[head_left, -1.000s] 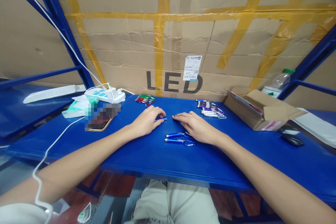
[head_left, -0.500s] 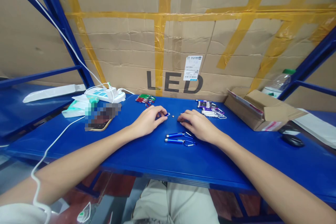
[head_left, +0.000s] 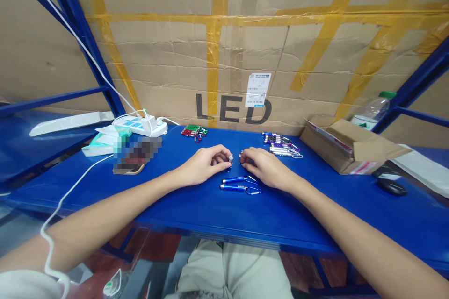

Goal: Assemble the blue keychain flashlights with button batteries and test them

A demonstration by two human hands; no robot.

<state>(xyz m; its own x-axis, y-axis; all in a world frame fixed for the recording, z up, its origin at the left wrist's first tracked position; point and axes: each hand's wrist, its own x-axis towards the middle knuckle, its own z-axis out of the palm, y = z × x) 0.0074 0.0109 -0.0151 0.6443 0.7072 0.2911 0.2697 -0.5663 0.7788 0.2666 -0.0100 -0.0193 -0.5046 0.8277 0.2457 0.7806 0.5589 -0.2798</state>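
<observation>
My left hand [head_left: 206,164] is closed, thumb and fingers pinching a small flashlight tube [head_left: 230,159], its silver end up and a bit of blue showing beneath. A short gap to the right, my right hand [head_left: 263,164] has its fingers curled together. Tiny silver pieces [head_left: 240,154] show at those fingertips; their kind is too small to tell. Just below the hands lie two blue mini flashlights [head_left: 233,188] with carabiner clips, side by side on the blue table [head_left: 196,210].
Red and green flashlights [head_left: 194,131] lie at the back left, purple, dark and silver ones [head_left: 280,145] at the back right. A phone [head_left: 135,161] and a power strip [head_left: 140,125] are on the left. An open cardboard box [head_left: 351,147] and a black mouse [head_left: 392,187] stand right.
My left hand has shifted slightly right, and its tube has turned from lying sideways to silver end up. The small round piece on the table between the hands no longer shows.
</observation>
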